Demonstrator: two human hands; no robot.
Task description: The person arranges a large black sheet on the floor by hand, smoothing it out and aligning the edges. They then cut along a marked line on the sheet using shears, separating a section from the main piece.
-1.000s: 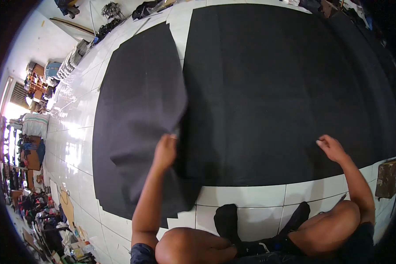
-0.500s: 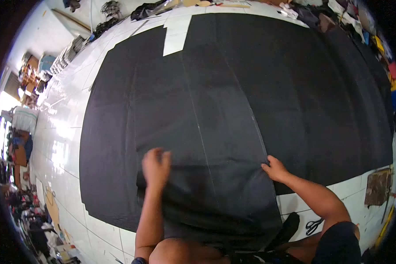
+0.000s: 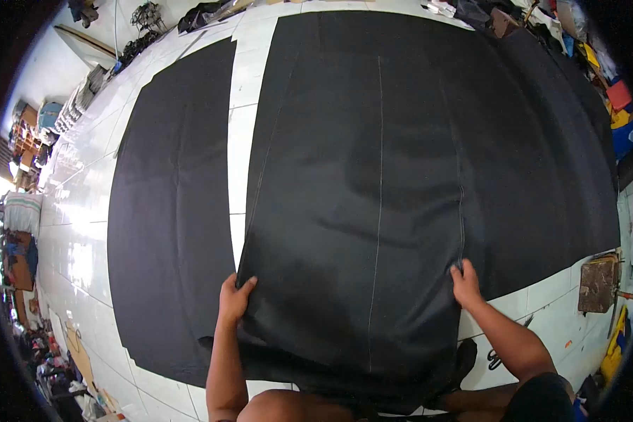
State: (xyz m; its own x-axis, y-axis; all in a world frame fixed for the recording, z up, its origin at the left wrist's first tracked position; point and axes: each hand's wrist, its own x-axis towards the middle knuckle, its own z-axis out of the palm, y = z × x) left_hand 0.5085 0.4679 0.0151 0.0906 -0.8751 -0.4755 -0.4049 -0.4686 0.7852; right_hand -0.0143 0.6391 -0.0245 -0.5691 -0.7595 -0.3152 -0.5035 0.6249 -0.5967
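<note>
**Both Hands on the Black Cloth**

Your left hand (image 3: 234,301) and right hand (image 3: 465,287) pinch opposite sides of the lined black cloth (image 3: 330,197) in their fingers. It lies in front of you, between a narrow black piece (image 3: 148,197) and more black cloth (image 3: 541,176). You seem to be straightening it; its wrinkles call for a gentle, even pull.

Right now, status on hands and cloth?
Left hand: grip on black cloth, left edge. Right hand: grip on right edge. Scissors beside right forearm, off cloth.

1 head-worn view, seemingly downward
</note>
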